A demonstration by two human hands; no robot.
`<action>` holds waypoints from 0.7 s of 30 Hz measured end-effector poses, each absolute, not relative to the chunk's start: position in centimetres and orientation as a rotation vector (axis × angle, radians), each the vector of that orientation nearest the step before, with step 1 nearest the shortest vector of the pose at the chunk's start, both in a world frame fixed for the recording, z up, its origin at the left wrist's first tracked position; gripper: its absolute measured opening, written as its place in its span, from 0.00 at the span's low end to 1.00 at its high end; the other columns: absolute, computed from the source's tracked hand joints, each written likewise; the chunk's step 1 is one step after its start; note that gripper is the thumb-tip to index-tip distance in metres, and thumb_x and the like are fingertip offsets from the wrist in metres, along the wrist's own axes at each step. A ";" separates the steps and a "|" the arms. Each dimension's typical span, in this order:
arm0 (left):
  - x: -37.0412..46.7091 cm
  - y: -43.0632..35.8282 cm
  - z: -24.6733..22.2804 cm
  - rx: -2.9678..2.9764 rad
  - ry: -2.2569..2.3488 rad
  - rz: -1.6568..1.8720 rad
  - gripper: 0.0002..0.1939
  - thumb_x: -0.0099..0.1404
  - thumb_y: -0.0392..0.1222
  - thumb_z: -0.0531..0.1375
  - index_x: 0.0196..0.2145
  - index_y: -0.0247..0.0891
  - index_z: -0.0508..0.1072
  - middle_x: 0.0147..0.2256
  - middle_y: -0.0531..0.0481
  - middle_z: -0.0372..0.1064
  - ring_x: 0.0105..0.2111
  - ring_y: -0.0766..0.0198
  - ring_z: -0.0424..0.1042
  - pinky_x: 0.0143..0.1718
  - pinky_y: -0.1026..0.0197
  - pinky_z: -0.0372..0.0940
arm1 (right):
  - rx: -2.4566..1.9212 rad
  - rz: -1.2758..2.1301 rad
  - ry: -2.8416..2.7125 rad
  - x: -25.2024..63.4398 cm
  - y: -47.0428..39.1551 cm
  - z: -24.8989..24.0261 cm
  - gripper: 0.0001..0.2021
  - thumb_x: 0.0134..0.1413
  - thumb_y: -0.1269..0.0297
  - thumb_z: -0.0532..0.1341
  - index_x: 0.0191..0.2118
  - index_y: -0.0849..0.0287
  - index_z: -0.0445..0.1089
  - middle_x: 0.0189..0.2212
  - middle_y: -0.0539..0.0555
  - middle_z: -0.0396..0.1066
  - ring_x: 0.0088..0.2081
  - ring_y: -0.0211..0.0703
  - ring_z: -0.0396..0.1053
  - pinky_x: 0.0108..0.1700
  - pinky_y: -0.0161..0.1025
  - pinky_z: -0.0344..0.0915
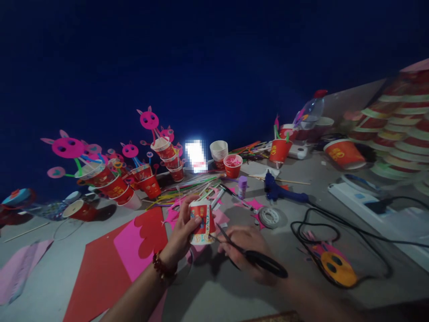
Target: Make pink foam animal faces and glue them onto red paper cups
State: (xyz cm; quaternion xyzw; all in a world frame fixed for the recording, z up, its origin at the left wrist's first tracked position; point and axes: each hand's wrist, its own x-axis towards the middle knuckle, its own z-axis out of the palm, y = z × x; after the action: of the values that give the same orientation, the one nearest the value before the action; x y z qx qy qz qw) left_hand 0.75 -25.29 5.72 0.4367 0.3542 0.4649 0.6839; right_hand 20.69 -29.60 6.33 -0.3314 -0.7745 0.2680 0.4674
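Note:
My left hand (185, 230), with a beaded bracelet at the wrist, is wrapped round a red and white paper cup (202, 223). The cup is near the middle of the view, above the table. From the right my right hand (246, 250) holds black-handled scissors (264, 262). The scissor blades point up and left, at the cup's lower right side; whether they touch it is hard to tell. Red sheets (103, 273) and a pink sheet (129, 246) lie to the left of my left forearm.
Behind stand cups with pink faces (149, 120), straws (187, 188) and a lit, blurred screen (196, 155). To the right lie a blue glue gun (284, 192) with a looping cable, clear tape (268, 217), a power strip (355, 201) and an orange cutout (338, 268). Stacked cups (398, 129) rise far right.

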 end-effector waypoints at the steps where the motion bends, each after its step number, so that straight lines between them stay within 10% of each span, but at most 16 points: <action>1: 0.7 -25.2 5.9 0.999 0.811 1.069 0.33 0.60 0.47 0.67 0.60 0.48 0.60 0.50 0.43 0.72 0.45 0.51 0.76 0.41 0.53 0.73 | -0.819 0.669 -1.919 20.7 -29.5 6.4 0.16 0.65 0.64 0.50 0.29 0.56 0.69 0.23 0.51 0.73 0.27 0.41 0.71 0.30 0.37 0.63; 8: -0.1 -25.2 6.7 1.277 0.845 0.995 0.51 0.53 0.47 0.72 0.67 0.51 0.50 0.57 0.42 0.65 0.49 0.47 0.73 0.49 0.50 0.69 | -0.806 0.602 -1.977 20.8 -29.2 6.0 0.15 0.66 0.65 0.49 0.27 0.56 0.64 0.23 0.51 0.70 0.26 0.41 0.67 0.30 0.38 0.59; 21: 0.5 -26.1 5.1 1.249 0.862 1.444 0.34 0.55 0.44 0.71 0.54 0.48 0.60 0.50 0.47 0.66 0.50 0.53 0.69 0.53 0.51 0.64 | -1.039 0.780 -1.790 20.3 -29.6 6.0 0.17 0.69 0.61 0.51 0.27 0.55 0.66 0.22 0.48 0.68 0.25 0.40 0.67 0.28 0.35 0.62</action>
State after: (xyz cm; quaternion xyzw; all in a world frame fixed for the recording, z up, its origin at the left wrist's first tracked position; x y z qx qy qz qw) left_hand 0.50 -26.11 5.10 0.5164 0.3566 0.5971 0.4996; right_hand 20.30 -29.57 6.04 -0.4199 -0.7233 0.3153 0.4485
